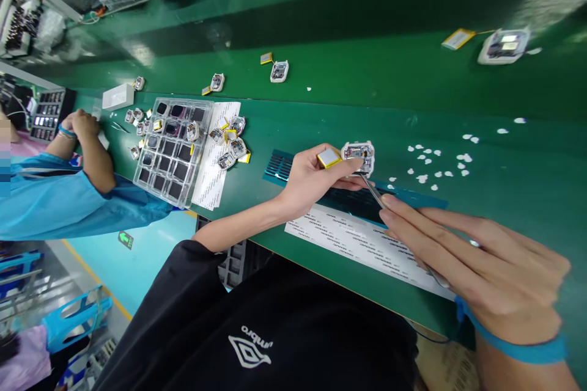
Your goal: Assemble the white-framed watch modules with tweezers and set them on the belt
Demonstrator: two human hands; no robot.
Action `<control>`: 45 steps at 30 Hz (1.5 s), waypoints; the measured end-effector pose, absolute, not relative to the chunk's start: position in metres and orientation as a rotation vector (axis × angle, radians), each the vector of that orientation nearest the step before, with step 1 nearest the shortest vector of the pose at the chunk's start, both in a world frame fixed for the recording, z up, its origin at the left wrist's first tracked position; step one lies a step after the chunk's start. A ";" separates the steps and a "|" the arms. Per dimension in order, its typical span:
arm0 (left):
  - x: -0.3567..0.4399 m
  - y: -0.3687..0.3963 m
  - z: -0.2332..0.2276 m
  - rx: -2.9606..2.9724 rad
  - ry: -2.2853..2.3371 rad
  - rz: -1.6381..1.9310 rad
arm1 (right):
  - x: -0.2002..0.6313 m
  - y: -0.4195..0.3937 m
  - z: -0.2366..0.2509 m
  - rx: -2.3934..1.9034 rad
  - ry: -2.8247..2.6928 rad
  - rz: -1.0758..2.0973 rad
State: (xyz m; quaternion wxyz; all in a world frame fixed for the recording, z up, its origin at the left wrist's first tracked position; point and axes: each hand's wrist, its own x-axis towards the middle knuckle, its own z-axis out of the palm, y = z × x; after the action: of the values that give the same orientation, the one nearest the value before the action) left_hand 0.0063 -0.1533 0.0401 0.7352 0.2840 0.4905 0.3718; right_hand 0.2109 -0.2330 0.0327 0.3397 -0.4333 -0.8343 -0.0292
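My left hand (316, 177) holds a small white device (359, 154) with a yellow-edged battery (329, 157) hanging off it, just above the green bench. My right hand (472, 256) grips metal tweezers (373, 192); their tip touches the underside of the device. Below the hands lie a white label sheet (358, 241) and a dark blue strip sheet (353, 201). Small white peeled pieces (431, 165) are scattered to the right of the device.
A clear tray (172, 146) of dark square parts sits to the left, with several loose devices (232, 140) beside it. A co-worker's arm in a blue sleeve (87, 153) rests at the far left. More devices (503, 46) lie on the conveyor belt behind.
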 end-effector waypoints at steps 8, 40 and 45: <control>0.010 -0.158 0.037 0.647 1.099 0.860 | 0.213 -0.233 0.037 -1.023 -2.227 -0.220; 0.006 -0.159 0.045 0.864 1.025 0.787 | 0.212 -0.233 0.025 -1.136 -1.879 0.129; 0.005 -0.158 0.043 0.857 1.009 0.805 | 0.208 -0.230 0.029 -1.099 -1.891 0.090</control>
State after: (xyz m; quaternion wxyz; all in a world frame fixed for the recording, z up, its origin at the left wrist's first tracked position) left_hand 0.0047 -0.1583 0.0430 0.7145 0.3871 0.4557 0.3632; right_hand 0.2085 -0.2305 0.0291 0.4585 -0.4464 -0.7676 0.0364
